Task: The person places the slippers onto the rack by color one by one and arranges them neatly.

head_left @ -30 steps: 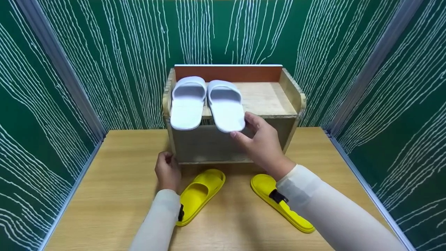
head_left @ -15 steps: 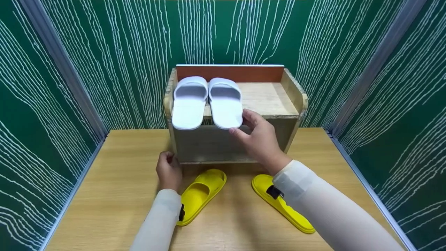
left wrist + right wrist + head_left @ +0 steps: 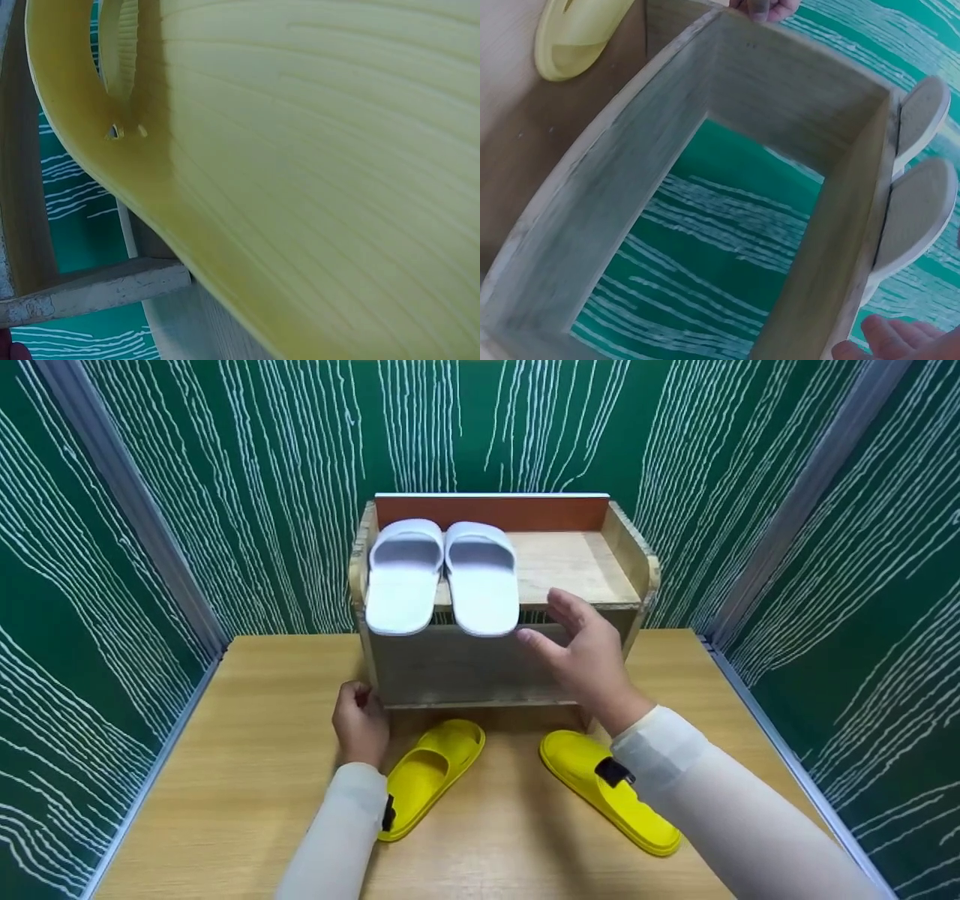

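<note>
A pair of white slippers, the left slipper [image 3: 401,598] and the right slipper [image 3: 485,598], sits side by side on the top shelf of a wooden shoe rack [image 3: 581,566]. Their heel ends stick out past the shelf's front edge. Just right of the right slipper is my right hand [image 3: 589,660], fingers spread and holding nothing; its fingertips [image 3: 881,337] show low in the right wrist view. My left hand [image 3: 361,727] grips the rack's lower left front edge, with its fingers [image 3: 769,9] at the side panel in the right wrist view.
Two yellow slippers, a left one [image 3: 424,780] and a right one [image 3: 577,757], lie angled on the wooden tabletop [image 3: 262,780] before the rack, partly under my forearms. Green walls [image 3: 510,427] with white lines enclose the back and sides. The rack's lower compartment is open.
My right hand first shifted the right white slipper slightly back and left against its mate, then let go and moved right with its fingers opening. The left hand stayed at the rack.
</note>
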{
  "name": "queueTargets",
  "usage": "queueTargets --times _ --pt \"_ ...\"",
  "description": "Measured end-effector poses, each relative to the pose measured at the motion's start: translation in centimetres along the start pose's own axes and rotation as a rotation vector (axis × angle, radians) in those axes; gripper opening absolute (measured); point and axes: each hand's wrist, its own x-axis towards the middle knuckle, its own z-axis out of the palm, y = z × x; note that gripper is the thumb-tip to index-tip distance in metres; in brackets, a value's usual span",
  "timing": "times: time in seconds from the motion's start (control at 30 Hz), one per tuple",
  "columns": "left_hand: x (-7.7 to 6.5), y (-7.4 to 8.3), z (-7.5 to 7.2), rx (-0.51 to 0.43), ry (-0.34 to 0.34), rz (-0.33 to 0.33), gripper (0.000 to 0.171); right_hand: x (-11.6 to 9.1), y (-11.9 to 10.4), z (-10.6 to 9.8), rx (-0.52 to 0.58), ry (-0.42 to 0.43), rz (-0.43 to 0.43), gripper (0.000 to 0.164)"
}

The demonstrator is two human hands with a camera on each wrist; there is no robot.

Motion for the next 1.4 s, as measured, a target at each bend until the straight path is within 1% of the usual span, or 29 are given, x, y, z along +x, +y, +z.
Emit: queueTargets --times 0.17,0.3,0.47,0.63,0.73,0.97,1.1,1.2,1.4 --pt "-0.1 -0.1 -0.1 0.012 0.003 0.016 0.009 -0.1 1.9 -1.6 0.049 0.041 -0.039 0.072" --pt "0.0 0.0 -0.1 0.005 -0.005 0.000 0.010 -0.5 3.6 -3.2 0.051 0.077 -0.050 0.066" --pt "0.1 0.1 -0.2 -0.001 -0.011 -0.010 0.010 -1.1 6.0 -4.8 0.023 0.126 -0.037 0.060" --pt "0.1 0.0 -0.2 0.026 -0.013 -0.022 0.010 -1.9 8.7 -5.6 -0.003 0.168 0.008 0.054" --pt "0.1 0.1 -0.2 0.026 -0.019 -0.033 0.010 -2.3 10.2 -5.7 -0.018 0.170 0.064 0.052" --pt "0.1 0.3 -0.4 0.021 -0.036 -0.022 0.011 -2.9 13.0 -5.5 -0.022 0.188 0.181 0.051" --pt "0.1 -0.1 -0.2 0.026 -0.008 0.012 0.008 -3.1 14.5 -5.0 -0.007 0.227 0.190 0.049" --pt "0.1 -0.3 0.0 0.022 0.015 0.035 0.005 -3.1 15.8 -4.4 0.009 0.260 0.184 0.044" --pt "0.1 -0.3 0.0 0.016 0.015 0.024 0.005 -3.1 18.4 -3.5 0.016 0.299 0.226 0.037"
